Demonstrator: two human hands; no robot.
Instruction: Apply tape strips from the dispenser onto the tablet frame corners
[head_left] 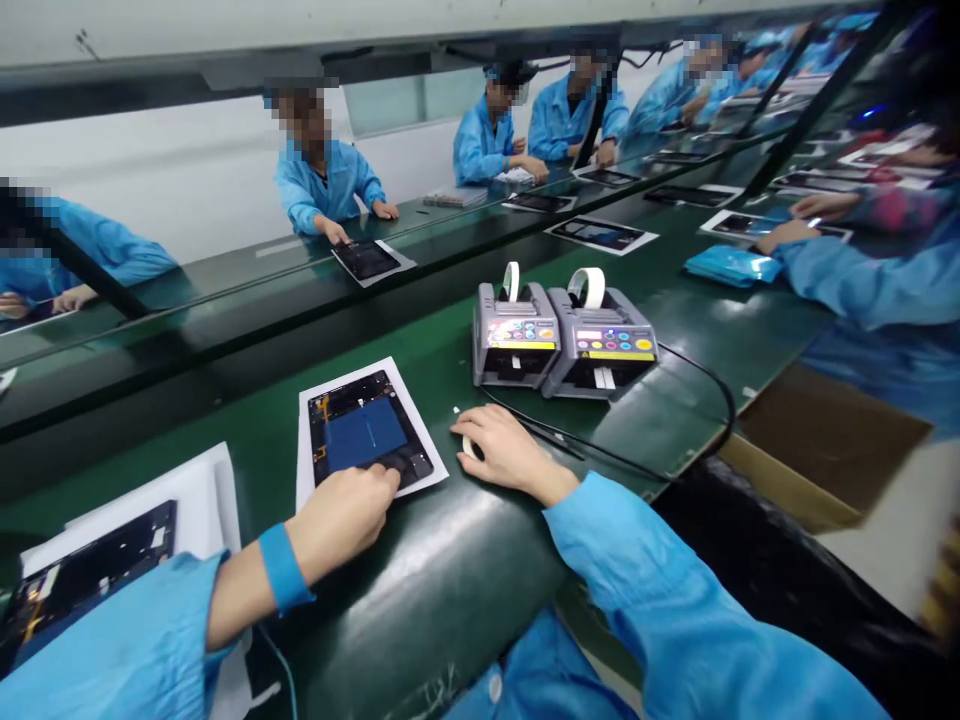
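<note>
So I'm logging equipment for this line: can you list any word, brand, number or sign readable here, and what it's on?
None can be read.
Left tape dispenser: coloured buttons and a yellow strip, print too blurred.
Right tape dispenser: a small display, buttons and a yellow strip, print too small to read.
Open tablet under the left hand: no legible marking.
Right hand rests on the belt: no print there.

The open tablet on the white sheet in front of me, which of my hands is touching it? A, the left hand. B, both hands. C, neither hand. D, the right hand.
A: the left hand rests its fingers on the near edge of the open tablet, while the right hand lies on the green belt beside it, off the white sheet.
</note>
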